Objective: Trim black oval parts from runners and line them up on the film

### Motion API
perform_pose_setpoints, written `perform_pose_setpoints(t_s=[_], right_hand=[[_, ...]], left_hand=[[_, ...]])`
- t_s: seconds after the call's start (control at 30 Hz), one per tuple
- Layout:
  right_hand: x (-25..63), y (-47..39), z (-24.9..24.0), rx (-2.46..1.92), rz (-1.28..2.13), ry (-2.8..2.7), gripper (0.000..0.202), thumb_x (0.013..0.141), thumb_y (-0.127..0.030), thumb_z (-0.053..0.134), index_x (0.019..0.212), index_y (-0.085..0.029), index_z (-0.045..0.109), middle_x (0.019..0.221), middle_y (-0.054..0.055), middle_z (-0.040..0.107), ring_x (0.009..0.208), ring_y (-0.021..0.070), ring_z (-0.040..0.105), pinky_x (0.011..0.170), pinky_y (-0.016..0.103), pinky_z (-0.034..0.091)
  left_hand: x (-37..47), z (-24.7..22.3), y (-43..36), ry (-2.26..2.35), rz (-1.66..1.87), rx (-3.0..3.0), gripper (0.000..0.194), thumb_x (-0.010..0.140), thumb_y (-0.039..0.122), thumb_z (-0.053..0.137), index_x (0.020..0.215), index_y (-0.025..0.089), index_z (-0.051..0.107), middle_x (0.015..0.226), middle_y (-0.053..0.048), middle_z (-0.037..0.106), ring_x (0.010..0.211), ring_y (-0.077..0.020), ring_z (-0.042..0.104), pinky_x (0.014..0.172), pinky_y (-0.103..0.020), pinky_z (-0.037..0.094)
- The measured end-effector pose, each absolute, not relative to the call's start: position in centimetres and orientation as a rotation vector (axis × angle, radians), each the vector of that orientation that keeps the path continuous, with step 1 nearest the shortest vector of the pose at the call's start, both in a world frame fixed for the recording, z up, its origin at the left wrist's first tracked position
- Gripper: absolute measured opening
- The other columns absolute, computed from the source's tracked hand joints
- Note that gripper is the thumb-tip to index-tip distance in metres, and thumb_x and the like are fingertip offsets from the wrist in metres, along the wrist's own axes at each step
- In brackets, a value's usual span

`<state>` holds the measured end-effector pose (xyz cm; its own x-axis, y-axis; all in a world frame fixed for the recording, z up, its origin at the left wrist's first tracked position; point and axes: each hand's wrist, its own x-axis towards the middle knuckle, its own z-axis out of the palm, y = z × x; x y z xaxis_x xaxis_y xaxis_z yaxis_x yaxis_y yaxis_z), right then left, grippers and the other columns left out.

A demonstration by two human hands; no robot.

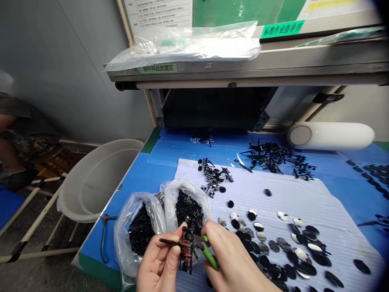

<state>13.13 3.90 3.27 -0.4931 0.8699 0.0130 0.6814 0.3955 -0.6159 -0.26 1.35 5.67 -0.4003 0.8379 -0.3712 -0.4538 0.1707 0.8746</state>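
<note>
The left hand's [159, 261] thumb and fingers pinch a black plastic piece [187, 253], holding it up near the front edge of the counter [133, 174], with one thin black bar poking out leftward past the fingertips. The right hand [231, 255] has its fingers wrapped around a pair of cutters [210, 258] with green handles; the metal tip is right at the piece's right side, though whether the blades touch it is too small to tell.

Just behind the hands stand two open clear plastic bags, the left bag [120, 243] and the right bag [170, 207], side by side and both filled with tiny black parts. To their left lies a pair of pliers [103, 241] with a teal handle. On the right, black discs [306, 267] are scattered over a pale sheet [252, 182], some with shiny faces up. A small cluster of black scraps [214, 174] sits farther back on the sheet, and a bigger heap [270, 156] lies at its far edge, near a white cylinder [337, 136]. A large pale bin [75, 186] stands left of the counter. Above, a shelf [288, 65] bears clear plastic wrapping [194, 46].
</note>
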Motion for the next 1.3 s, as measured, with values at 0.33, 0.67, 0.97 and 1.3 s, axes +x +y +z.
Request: perform_pose_setpoints(t_s=[0.33,0.67,0.97,1.3], right_hand=[[8.2,6.0,1.7,-1.271,0.684,-2.638,0.027,0.056,-0.006,0.042,0.076,-0.022,0.032,0.071,0.003,0.052,0.063,0.0218,0.053,0.049,0.027,0.028],[9.1,5.2,3.6,-1.293,0.932,-2.585,0.029,0.049,-0.005,0.041,0.071,-0.022,0.033,0.074,0.003,0.049,0.068,0.0203,0.049,0.054,0.027,0.036],[11.7,4.2,2.8,-1.357,0.982,-2.374,0.038,0.046,-0.006,0.039,0.081,-0.02,0.04,0.078,0.003,0.045,0.073,0.02,0.046,0.063,0.03,0.038],[13.1,3.9,2.7,-1.375,1.062,-2.267,0.036,0.047,-0.007,0.038,0.082,-0.019,0.04,0.079,0.003,0.044,0.074,0.0193,0.044,0.064,0.029,0.036]], left_hand=[[-6.1,1.8,1.1,1.453,1.75,0.371,0.018,0.066,0.024,0.066,0.08,0.016,0.059,0.093,-0.006,0.068,0.091,-0.0162,0.06,0.074,-0.019,0.048],[-5.3,3.1,1.4,1.352,1.671,0.38,0.016,0.065,0.024,0.067,0.077,0.018,0.059,0.085,-0.004,0.066,0.054,-0.0092,0.056,0.046,-0.018,0.046],[-1.8,4.0,2.6,1.235,1.601,0.383,0.013,0.066,0.024,0.067,0.075,0.021,0.058,0.08,-0.001,0.066,0.058,-0.0092,0.057,0.049,-0.015,0.045],[0.6,4.4,2.9,1.267,1.6,0.325,0.02,0.06,0.028,0.071,0.073,0.019,0.059,0.081,-0.002,0.066,0.053,-0.0072,0.055,0.045,-0.014,0.044]])
